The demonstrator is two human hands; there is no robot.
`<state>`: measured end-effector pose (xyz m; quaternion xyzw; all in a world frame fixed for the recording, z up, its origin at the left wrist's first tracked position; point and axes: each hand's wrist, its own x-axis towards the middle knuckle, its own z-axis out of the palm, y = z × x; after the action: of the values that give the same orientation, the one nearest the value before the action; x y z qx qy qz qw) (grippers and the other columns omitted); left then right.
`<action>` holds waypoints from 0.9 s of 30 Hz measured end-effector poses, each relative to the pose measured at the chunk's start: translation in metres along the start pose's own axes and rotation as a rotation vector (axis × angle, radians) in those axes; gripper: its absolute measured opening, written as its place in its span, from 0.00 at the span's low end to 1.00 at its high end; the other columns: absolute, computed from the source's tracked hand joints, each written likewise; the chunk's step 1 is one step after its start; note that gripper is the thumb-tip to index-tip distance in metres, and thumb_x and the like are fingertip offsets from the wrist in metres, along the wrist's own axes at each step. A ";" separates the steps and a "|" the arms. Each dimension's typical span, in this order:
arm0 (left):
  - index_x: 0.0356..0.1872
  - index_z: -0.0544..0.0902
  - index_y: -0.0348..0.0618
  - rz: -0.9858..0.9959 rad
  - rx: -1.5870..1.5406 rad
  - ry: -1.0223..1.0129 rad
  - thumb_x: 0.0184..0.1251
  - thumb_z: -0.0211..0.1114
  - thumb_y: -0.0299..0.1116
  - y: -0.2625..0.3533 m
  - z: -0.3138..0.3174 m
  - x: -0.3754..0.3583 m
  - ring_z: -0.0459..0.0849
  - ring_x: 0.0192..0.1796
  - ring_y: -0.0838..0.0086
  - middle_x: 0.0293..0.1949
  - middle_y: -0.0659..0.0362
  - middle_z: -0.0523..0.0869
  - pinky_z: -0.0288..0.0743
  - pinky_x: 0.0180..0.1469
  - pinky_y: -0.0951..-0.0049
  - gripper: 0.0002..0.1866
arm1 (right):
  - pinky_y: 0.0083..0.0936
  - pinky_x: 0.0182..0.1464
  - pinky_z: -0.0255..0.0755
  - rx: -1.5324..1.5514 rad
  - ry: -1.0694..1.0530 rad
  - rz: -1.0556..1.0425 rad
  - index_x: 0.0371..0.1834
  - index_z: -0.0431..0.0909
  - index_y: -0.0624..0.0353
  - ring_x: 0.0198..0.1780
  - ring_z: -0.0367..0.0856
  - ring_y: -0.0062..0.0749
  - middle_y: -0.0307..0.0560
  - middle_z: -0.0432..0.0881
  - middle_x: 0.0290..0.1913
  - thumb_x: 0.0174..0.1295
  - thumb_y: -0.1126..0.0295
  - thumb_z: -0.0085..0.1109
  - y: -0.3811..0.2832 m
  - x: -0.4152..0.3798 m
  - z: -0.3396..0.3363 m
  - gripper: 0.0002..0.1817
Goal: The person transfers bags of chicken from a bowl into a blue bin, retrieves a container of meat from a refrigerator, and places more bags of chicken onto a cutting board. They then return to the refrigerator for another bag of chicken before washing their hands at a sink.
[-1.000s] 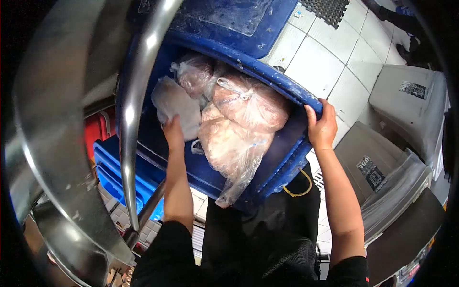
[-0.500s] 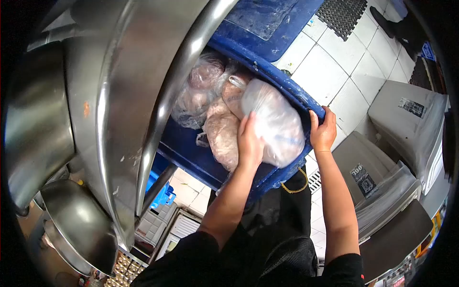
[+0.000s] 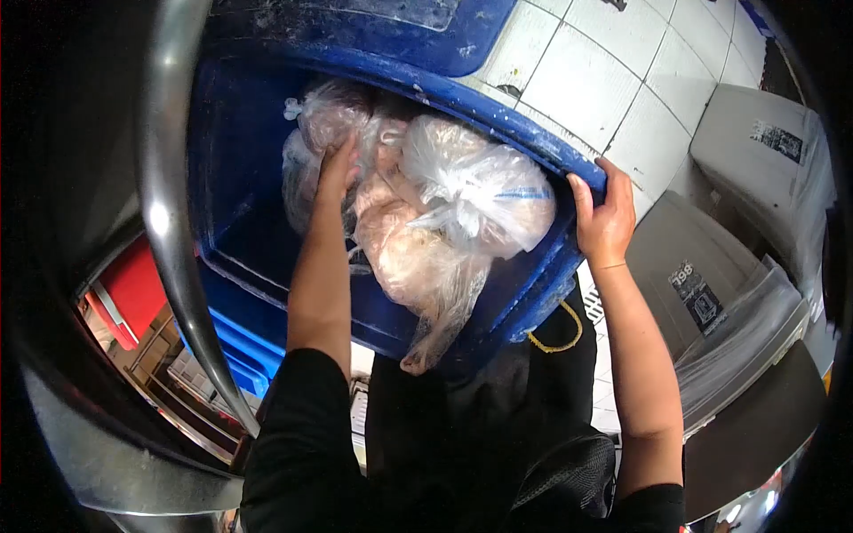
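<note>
A blue plastic bin (image 3: 240,240) holds several clear plastic bags of pinkish, meat-like contents. My left hand (image 3: 338,169) reaches in and is closed against a knotted bag of meat (image 3: 330,111) at the far left of the group; some of its fingers are hidden. Beside it, a long bag of pale meat (image 3: 395,244) has its loose end trailing toward me. A whitish bag with a blue stripe (image 3: 484,195) rests against the bin's right side. My right hand (image 3: 609,222) is wrapped over the bin's right rim, thumb on the inner side.
A blue lid or panel (image 3: 355,35) lies beyond the bin. Grey boxes with printed labels (image 3: 711,266) stand at the right on white floor tiles (image 3: 586,80). A curved metal rail (image 3: 164,133) runs along the left. A yellow loop (image 3: 560,338) hangs from the bin's near side.
My left hand has moved left from the whitish bag to the far-left bag. The whitish bag now shows its gathered top. The view has shifted, with more of the bin showing; my right hand stays on the rim.
</note>
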<state>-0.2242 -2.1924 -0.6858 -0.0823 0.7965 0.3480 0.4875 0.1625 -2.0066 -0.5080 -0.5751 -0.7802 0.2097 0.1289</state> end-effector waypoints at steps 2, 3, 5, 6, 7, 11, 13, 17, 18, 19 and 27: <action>0.60 0.70 0.38 0.229 0.080 -0.120 0.51 0.66 0.60 0.005 -0.020 -0.035 0.76 0.56 0.61 0.58 0.47 0.75 0.68 0.57 0.66 0.42 | 0.35 0.42 0.73 0.016 0.013 0.007 0.47 0.74 0.59 0.41 0.78 0.47 0.51 0.77 0.41 0.55 0.52 0.64 -0.002 -0.003 0.000 0.25; 0.61 0.70 0.38 0.392 0.327 -0.110 0.55 0.63 0.59 -0.057 -0.072 0.044 0.76 0.56 0.57 0.59 0.46 0.74 0.67 0.58 0.62 0.39 | 0.35 0.42 0.72 0.016 0.018 0.009 0.47 0.74 0.59 0.40 0.78 0.47 0.51 0.77 0.41 0.55 0.52 0.64 -0.002 -0.002 0.000 0.25; 0.59 0.72 0.39 0.735 1.169 0.276 0.61 0.58 0.56 -0.125 -0.112 0.069 0.76 0.58 0.56 0.57 0.46 0.76 0.67 0.59 0.58 0.33 | 0.35 0.42 0.72 0.024 0.024 0.003 0.47 0.74 0.58 0.40 0.78 0.46 0.51 0.77 0.40 0.54 0.52 0.64 0.000 -0.001 0.001 0.25; 0.59 0.72 0.39 0.732 1.166 0.275 0.61 0.58 0.56 -0.130 -0.112 0.052 0.76 0.58 0.56 0.57 0.46 0.76 0.67 0.59 0.58 0.33 | 0.35 0.42 0.72 0.021 0.021 0.000 0.47 0.74 0.58 0.40 0.78 0.46 0.51 0.77 0.40 0.54 0.52 0.64 0.000 0.000 0.001 0.25; 0.56 0.75 0.40 0.551 1.268 0.073 0.63 0.56 0.54 -0.139 -0.110 0.035 0.76 0.57 0.54 0.55 0.46 0.78 0.67 0.58 0.57 0.30 | 0.34 0.42 0.72 0.017 0.012 0.013 0.47 0.74 0.58 0.40 0.78 0.46 0.51 0.77 0.41 0.55 0.52 0.64 0.000 0.000 0.000 0.25; 0.45 0.82 0.42 0.081 1.481 -0.250 0.66 0.51 0.51 -0.076 -0.060 -0.042 0.79 0.53 0.51 0.47 0.43 0.82 0.70 0.56 0.54 0.23 | 0.34 0.43 0.73 0.011 0.005 0.023 0.48 0.74 0.58 0.42 0.78 0.46 0.51 0.77 0.42 0.55 0.52 0.64 -0.001 -0.002 0.001 0.25; 0.43 0.82 0.42 0.170 1.402 -0.094 0.66 0.50 0.50 -0.117 -0.083 -0.008 0.79 0.52 0.51 0.45 0.43 0.82 0.70 0.55 0.53 0.22 | 0.33 0.44 0.73 -0.005 0.003 0.034 0.48 0.74 0.58 0.43 0.78 0.45 0.50 0.78 0.43 0.55 0.52 0.63 -0.002 -0.002 0.000 0.24; 0.43 0.82 0.43 0.172 1.266 0.105 0.64 0.52 0.53 -0.074 -0.104 -0.012 0.80 0.51 0.50 0.45 0.43 0.82 0.72 0.53 0.53 0.23 | 0.33 0.45 0.73 -0.007 -0.019 0.050 0.48 0.74 0.58 0.43 0.78 0.45 0.51 0.78 0.43 0.55 0.53 0.64 -0.004 -0.001 -0.001 0.24; 0.48 0.80 0.43 0.104 1.258 0.097 0.62 0.54 0.55 -0.068 -0.111 -0.003 0.80 0.51 0.49 0.47 0.43 0.82 0.72 0.54 0.54 0.26 | 0.33 0.45 0.73 0.008 -0.002 0.032 0.48 0.74 0.58 0.43 0.78 0.45 0.51 0.78 0.43 0.55 0.53 0.64 -0.004 -0.001 -0.001 0.24; 0.48 0.80 0.43 0.106 1.263 0.090 0.62 0.54 0.55 -0.068 -0.111 0.006 0.80 0.51 0.49 0.47 0.43 0.82 0.72 0.54 0.54 0.26 | 0.33 0.45 0.72 0.020 0.016 0.019 0.48 0.74 0.59 0.43 0.78 0.46 0.51 0.78 0.43 0.55 0.53 0.64 -0.002 -0.002 0.000 0.24; 0.60 0.69 0.46 0.038 1.262 0.476 0.58 0.60 0.47 -0.058 -0.017 0.050 0.78 0.55 0.51 0.52 0.41 0.78 0.72 0.55 0.57 0.30 | 0.33 0.45 0.72 0.022 -0.001 -0.006 0.47 0.74 0.60 0.43 0.78 0.46 0.52 0.78 0.41 0.55 0.53 0.64 0.005 0.000 0.005 0.25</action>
<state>-0.2341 -2.2360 -0.7502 0.1577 0.9342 -0.2033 0.2471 0.1643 -2.0066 -0.5145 -0.5712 -0.7796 0.2184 0.1355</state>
